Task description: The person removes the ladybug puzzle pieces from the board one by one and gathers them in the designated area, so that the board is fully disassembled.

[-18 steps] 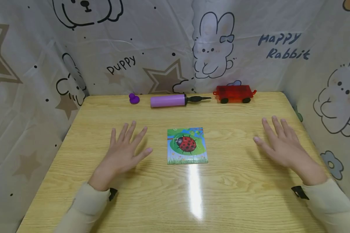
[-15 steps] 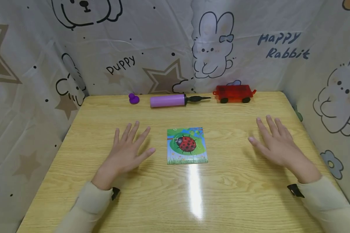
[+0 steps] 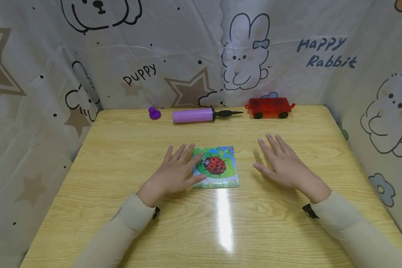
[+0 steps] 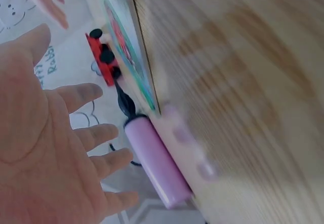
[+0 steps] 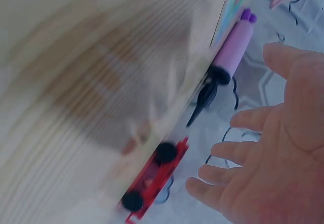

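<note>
A square ladybug picture puzzle [image 3: 221, 175] lies flat in the middle of the wooden table [image 3: 254, 230]. My left hand [image 3: 174, 173] hovers at its left side, fingers spread, with thumb and index finger overlapping its left edge in the head view. To the right of the puzzle, my right hand [image 3: 284, 167] is held over the table with its fingers spread. Neither hand holds anything. In the left wrist view the puzzle [image 4: 129, 46] stands out as a thin board beyond the open palm.
Along the back edge lie a small purple knobbed piece [image 3: 155, 113], a purple hand pump [image 3: 194, 115] with a black nozzle, and a red toy wagon [image 3: 269, 108] on black wheels. Behind them hangs a printed cloth [image 3: 187, 44], which also lines both sides.
Both hands have moved inward toward the puzzle, the left one rightward and the right one leftward. The puzzle and the things at the back stay in place.
</note>
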